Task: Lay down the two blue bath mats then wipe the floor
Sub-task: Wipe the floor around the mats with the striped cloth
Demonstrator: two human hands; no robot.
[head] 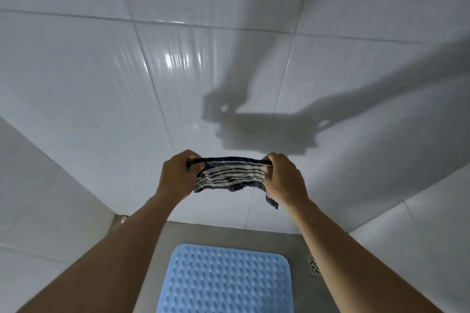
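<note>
A dark-and-white striped cloth (230, 175) hangs stretched between my two hands, held up in front of the white tiled wall. My left hand (178, 173) grips its left top corner, and my right hand (283, 176) grips its right top corner. Below them a light blue bath mat (225, 281) with raised bumps lies flat on the grey floor (157, 269), between my forearms. Only one blue mat is in view.
White glossy tiled walls (101, 84) close in ahead, on the left and on the right. A small metal floor drain (313, 265) sits to the right of the mat, near the right wall. A metal fitting (119, 221) shows at the left corner.
</note>
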